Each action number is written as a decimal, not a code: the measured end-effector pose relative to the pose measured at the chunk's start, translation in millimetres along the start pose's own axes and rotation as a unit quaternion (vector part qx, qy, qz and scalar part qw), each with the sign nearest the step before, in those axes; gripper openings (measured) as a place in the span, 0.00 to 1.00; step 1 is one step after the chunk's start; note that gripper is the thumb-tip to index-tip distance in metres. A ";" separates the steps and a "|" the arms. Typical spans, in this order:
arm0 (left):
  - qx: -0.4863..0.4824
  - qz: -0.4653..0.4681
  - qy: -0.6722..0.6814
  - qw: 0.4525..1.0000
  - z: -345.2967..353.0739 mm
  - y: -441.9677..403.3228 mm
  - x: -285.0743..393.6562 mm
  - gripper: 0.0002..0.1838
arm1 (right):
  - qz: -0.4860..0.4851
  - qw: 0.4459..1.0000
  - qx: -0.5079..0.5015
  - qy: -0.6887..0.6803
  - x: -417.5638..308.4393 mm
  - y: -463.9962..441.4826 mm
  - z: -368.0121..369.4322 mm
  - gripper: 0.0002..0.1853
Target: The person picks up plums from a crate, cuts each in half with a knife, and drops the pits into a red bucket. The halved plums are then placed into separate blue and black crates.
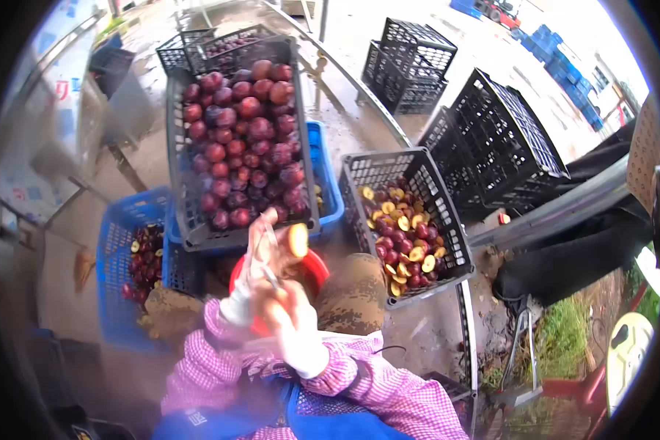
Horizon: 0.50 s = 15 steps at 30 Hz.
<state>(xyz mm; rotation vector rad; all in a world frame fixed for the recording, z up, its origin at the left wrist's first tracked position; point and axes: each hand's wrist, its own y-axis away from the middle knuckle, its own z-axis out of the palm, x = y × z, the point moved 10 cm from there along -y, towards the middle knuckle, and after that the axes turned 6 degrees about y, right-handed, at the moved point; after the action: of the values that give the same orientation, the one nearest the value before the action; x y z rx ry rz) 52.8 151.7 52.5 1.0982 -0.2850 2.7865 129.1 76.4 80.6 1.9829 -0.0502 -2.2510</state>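
My left hand (262, 246) is raised over a red bucket (317, 270), its fingers closed around a cut plum half (298, 240) whose yellow flesh faces outward. Close below it, my right hand (287, 304) is closed on a thin silvery tool (270, 276) that looks like a small knife. Motion blur hides the exact grip of both hands. Just beyond them stands a black crate (306, 191) heaped with whole dark red plums (249, 139). To the right, another black crate (458, 253) holds whole plums mixed with cut halves (416, 254).
A blue basket (114, 271) at left contains dark fruit with some cut pieces. Under the heaped crate sits a blue crate (333, 183). Stacked black crates (502, 147) stand at right, others (411, 66) behind. A metal rail (359, 95) runs across the ground.
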 end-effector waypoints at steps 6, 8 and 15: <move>0.145 -0.015 -0.624 0.767 -122.0 -101.7 -13.5 0.39 | 0.034 0.994 0.100 -0.002 32.1 13.5 -99.7 0.10; 0.131 -0.123 -0.720 0.670 -142.4 -112.1 -29.4 0.44 | 0.063 0.992 0.110 -0.005 58.2 18.5 -114.0 0.10; 0.103 -0.196 -0.774 0.593 -163.5 -131.1 -57.0 0.48 | 0.150 0.987 0.053 0.009 85.3 20.1 -93.7 0.12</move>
<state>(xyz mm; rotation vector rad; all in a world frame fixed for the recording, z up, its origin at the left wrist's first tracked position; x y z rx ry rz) 11.3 312.7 -87.2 2.8127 0.1737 0.7719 213.2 52.0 -13.2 1.8964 -0.4434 -2.0757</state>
